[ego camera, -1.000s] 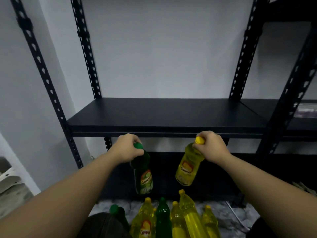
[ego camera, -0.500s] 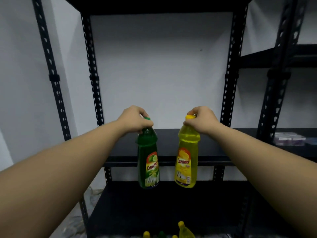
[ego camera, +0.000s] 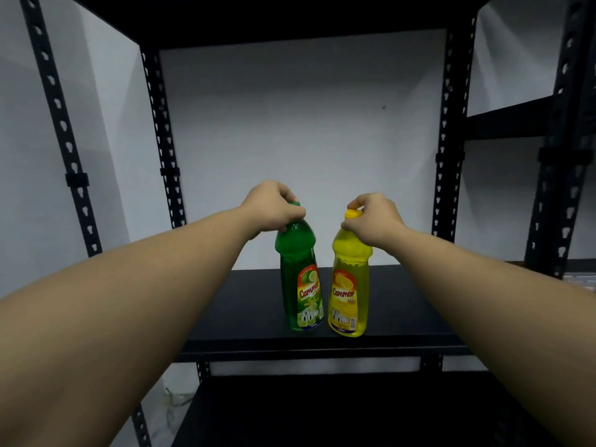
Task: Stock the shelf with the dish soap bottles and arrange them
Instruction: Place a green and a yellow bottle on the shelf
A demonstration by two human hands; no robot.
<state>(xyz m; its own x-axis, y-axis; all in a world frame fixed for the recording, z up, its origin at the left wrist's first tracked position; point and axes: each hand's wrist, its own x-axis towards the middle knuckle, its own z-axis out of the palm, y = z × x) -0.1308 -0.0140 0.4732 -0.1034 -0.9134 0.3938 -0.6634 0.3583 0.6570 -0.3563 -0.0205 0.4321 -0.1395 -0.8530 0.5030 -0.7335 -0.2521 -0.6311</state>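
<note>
On the black shelf [ego camera: 245, 304], near its front edge & about mid-width, stand two dish soap bottles side by side, close but w/ a narrow gap between them. The green bottle [ego camera: 298, 279] is on the left, the yellow bottle [ego camera: 350, 285] on the right. Both have their long axis roughly vertical, caps up, labels facing the camera; the green one leans a little, its top toward the left. Bases look to be on the shelf board, though the dark surface makes the contact hard to judge.

Left hand [ego camera: 272, 206] has its grip closed round the green bottle's neck & cap, fingers curled over the top, so the green cap is almost fully hidden. Right hand [ego camera: 374, 217] grips the yellow bottle's neck from the right; the yellow cap [ego camera: 353, 213] peeks out at the fingertips, partly covered.

Small print on both labels is too blurred to read beyond the brand word. A lower shelf [ego camera: 322, 411] is very dark, w/ little detail to make out. Black perforated uprights [ego camera: 163, 133] frame the bay; a neighbouring rack [ego camera: 561, 150] at right is cut off by the frame edge. Both forearms run out of the bottom corners.
</note>
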